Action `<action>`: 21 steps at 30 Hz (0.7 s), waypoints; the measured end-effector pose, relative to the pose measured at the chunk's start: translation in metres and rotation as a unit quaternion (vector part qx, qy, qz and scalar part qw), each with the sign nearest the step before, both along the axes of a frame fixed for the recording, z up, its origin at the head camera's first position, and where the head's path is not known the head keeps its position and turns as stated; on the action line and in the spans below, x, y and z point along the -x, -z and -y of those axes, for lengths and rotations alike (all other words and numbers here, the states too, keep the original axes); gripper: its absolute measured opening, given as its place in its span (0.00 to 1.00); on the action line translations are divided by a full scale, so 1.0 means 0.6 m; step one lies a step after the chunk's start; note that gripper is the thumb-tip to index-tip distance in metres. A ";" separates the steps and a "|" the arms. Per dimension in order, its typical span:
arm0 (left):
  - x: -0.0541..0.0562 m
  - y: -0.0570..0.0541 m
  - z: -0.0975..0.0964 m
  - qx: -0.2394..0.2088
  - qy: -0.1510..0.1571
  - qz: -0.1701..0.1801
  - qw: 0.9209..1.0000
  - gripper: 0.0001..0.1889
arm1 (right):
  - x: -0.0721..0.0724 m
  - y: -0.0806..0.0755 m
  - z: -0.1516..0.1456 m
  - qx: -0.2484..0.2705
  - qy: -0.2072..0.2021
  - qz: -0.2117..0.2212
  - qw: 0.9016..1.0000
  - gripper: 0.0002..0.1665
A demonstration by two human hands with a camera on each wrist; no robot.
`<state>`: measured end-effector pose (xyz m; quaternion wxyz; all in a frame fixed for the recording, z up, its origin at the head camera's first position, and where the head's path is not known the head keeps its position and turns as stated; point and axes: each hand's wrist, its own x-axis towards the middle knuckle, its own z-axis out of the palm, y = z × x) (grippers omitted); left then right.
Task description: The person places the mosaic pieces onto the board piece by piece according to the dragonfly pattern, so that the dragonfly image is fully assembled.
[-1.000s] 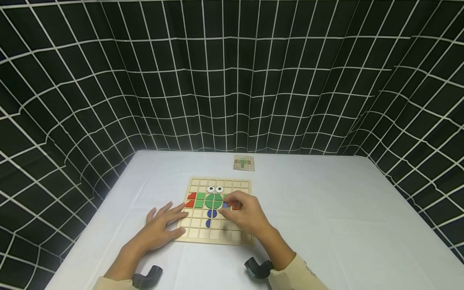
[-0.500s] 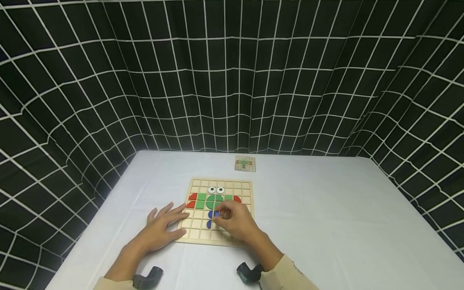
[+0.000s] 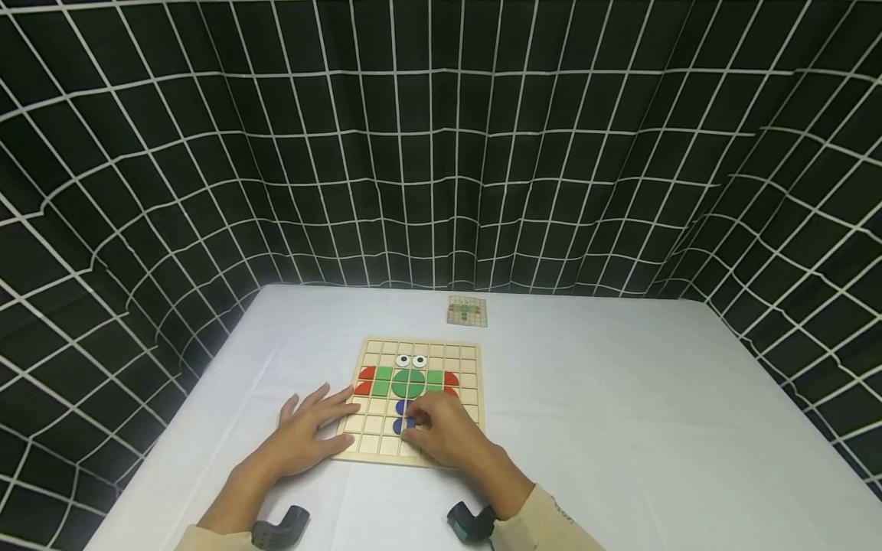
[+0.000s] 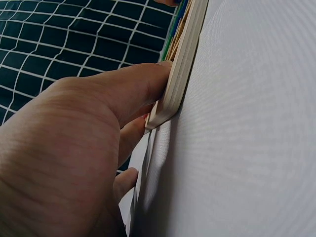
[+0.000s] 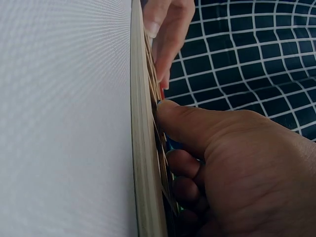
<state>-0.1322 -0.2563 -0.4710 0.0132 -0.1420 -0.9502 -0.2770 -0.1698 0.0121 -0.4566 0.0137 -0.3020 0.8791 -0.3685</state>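
Observation:
A square wooden grid board (image 3: 372, 444) lies on the table with coloured tiles in its cells. My right hand (image 3: 448, 432) is over its lower middle, thumb and index finger pinching a small blue rounded tile (image 3: 411, 422) close against the cells. Beside that tile, on its left, is a matching blue tile (image 3: 397, 426). Spread fingers of my left hand (image 3: 303, 432) rest on the board's left edge; in the left wrist view its thumb (image 4: 153, 79) touches the wooden rim. Above are a green disc (image 3: 408, 383), green squares (image 3: 383, 373), red rounded tiles (image 3: 363, 389) and two eye tiles (image 3: 411, 360).
Behind the board lies a small card (image 3: 467, 311) printed with a similar tile picture. A white cloth covers the table (image 3: 606, 413). Dark curtains (image 3: 441, 153) with white grid lines stand at the back and both sides.
My right hand has moved left and toward me from the board's right side to the lower blue tiles, uncovering green and red tiles there. The left hand stays in place.

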 end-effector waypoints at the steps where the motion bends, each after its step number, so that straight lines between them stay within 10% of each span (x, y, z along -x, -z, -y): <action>1: 0.000 0.000 0.000 0.001 0.000 0.000 1.000 0.26 | 0.000 0.000 0.000 -0.004 0.000 -0.003 1.000 0.11; 21: -0.001 -0.002 -0.002 0.002 0.001 -0.002 1.000 0.26 | -0.003 -0.003 0.001 0.000 -0.008 0.001 1.000 0.16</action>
